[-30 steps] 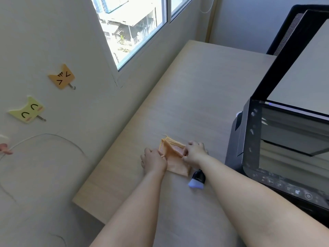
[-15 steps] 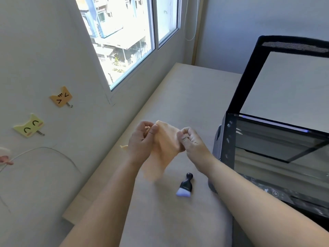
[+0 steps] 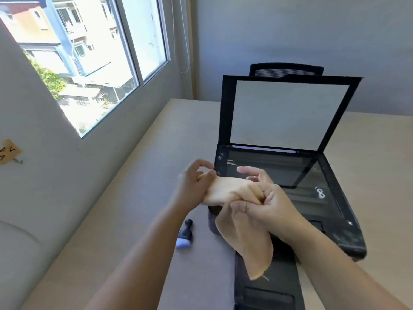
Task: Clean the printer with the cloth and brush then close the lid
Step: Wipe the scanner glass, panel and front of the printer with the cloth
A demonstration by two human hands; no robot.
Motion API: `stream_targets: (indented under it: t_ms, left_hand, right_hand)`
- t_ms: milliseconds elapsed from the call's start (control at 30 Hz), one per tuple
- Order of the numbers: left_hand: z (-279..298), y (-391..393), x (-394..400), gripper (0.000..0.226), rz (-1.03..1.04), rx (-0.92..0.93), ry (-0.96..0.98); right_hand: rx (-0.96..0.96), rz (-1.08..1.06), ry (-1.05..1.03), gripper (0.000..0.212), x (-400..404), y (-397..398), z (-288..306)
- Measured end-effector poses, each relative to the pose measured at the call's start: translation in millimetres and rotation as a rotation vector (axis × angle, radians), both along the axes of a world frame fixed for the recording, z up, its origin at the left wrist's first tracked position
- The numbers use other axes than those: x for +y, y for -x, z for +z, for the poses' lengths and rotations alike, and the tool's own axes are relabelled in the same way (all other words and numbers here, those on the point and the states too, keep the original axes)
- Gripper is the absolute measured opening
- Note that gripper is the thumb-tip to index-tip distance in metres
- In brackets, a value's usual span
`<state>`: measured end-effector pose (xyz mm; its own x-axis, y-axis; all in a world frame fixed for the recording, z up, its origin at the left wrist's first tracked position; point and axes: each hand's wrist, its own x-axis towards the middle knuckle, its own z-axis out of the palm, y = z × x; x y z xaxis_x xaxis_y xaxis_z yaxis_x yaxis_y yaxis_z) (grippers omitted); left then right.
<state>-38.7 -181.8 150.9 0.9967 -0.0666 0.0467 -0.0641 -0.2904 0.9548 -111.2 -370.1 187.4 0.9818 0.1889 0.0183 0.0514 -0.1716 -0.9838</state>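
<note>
I see my left hand (image 3: 196,182) and right hand (image 3: 266,204) both gripping the orange cloth (image 3: 243,229) above the open-lidded printer (image 3: 330,198); the brush (image 3: 185,236) lies on the worktop (image 3: 138,175).

The soft peach-orange cloth (image 3: 243,229) hangs in front of the black flatbed printer's (image 3: 330,198) near-left corner and hides it. The printer's black front tray is cut off by the bottom edge. The left hand (image 3: 194,182) is motion-blurred. The orange cat-shaped paper note (image 3: 9,152) is clipped by the left edge.
</note>
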Motion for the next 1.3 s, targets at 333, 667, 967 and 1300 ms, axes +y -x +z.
stream_targets:
  t_ms: [333, 667, 967, 1300]
  left_hand:
    - [-23.8, 88.3, -88.7, 0.013, -0.445, 0.186, 0.256]
    - [-45.3, 91.1, -111.7, 0.038, -0.096, 0.569, 0.787]
    - [-82.7, 75.0, -64.2, 0.017, 0.214, -0.1, -0.194]
    - [-85.0, 45.3, -34.8, 0.016, 0.25, -0.215, -0.391]
  right_hand:
    - [-0.054, -0.639, -0.267, 0.023, -35.6, -4.5, -17.8]
    - [-0.186, -0.24, 0.267, 0.057, -44.6, 21.4, -78.6]
    - [-0.634, -0.264, 0.881, 0.038, -67.0, 16.2, -123.2]
    - [-0.496, -0.11, 0.911, 0.053, -10.1, -0.1, -139.4]
